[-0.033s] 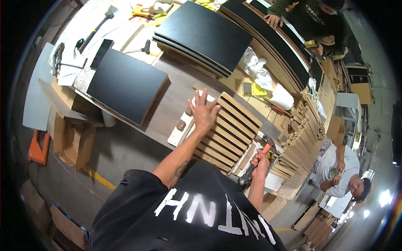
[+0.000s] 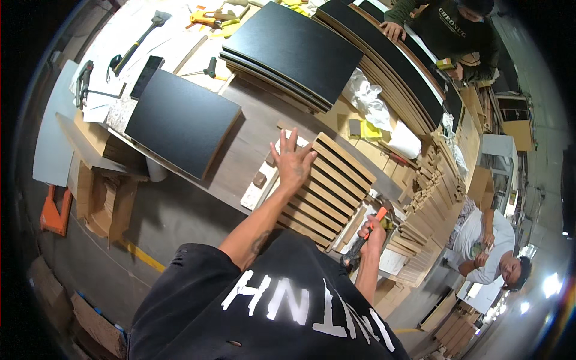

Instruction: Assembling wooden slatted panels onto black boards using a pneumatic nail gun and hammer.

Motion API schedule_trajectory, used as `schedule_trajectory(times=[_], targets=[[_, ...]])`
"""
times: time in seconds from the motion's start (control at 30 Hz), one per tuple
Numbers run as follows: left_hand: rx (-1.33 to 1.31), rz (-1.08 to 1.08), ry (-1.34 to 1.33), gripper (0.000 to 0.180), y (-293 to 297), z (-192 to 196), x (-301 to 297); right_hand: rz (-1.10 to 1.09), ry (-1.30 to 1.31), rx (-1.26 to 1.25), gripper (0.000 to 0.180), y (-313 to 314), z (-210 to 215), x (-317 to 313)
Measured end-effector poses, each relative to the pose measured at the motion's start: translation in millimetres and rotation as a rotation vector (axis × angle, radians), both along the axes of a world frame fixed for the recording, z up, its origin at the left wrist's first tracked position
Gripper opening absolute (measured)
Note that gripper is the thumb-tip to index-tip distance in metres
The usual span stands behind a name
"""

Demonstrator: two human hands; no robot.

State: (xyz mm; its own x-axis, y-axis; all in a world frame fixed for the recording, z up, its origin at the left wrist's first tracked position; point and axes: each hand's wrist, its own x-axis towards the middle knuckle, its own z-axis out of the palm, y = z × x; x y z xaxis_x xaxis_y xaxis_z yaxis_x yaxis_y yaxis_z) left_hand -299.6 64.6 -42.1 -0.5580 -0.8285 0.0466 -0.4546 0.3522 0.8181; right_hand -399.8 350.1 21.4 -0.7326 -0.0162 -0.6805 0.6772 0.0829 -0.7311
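Observation:
A slatted wooden panel [image 2: 327, 195] lies on the workbench before me, its pale slats parallel with dark gaps between them. My left hand [image 2: 292, 165] rests palm down on its left end, fingers spread and stretched out. Beside the panel's right end, my right hand [image 2: 373, 234] grips a hammer [image 2: 380, 214] with an orange and black handle. The hammer's head is up near the loose wood pieces and partly hard to make out. White strips with small brown blocks [image 2: 259, 179] show along the panel's left end, partly under my left hand.
A black board [image 2: 180, 123] lies to the left, and stacked black boards [image 2: 294, 48] stand beyond the panel. Many loose wood strips [image 2: 429, 222] are piled at right. A mallet [image 2: 141, 42] lies far left. One person [image 2: 456, 36] works across the bench; another [image 2: 489, 246] is at right.

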Motion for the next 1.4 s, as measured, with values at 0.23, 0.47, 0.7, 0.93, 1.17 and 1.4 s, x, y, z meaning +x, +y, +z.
schedule_trajectory(times=[0.23,0.47,0.7,0.93,1.17,1.4], targets=[[0.033,0.005,0.029,0.030,-2.5,1.7,0.0,-0.003,-0.029,-0.060,0.027,-9.9,1.8,5.7],[0.028,0.007,0.012,0.029,-4.9,-0.9,0.5,0.140,-0.049,-0.042,0.032,-9.8,8.7,4.5],[0.048,0.007,0.039,0.030,-7.7,-4.9,2.2,0.072,-0.017,-0.047,0.028,-12.0,5.3,-1.0],[0.039,0.006,0.085,0.031,-6.1,-7.6,4.9,0.137,-0.071,-0.084,0.034,-9.5,3.1,-1.4],[0.089,-0.072,0.088,0.048,-10.3,1.9,35.5,0.018,-0.113,-0.212,0.032,11.7,-7.4,2.2],[0.346,0.153,0.069,0.033,-17.3,17.0,115.9,0.013,-0.129,-0.124,0.027,35.3,1.9,26.0]])
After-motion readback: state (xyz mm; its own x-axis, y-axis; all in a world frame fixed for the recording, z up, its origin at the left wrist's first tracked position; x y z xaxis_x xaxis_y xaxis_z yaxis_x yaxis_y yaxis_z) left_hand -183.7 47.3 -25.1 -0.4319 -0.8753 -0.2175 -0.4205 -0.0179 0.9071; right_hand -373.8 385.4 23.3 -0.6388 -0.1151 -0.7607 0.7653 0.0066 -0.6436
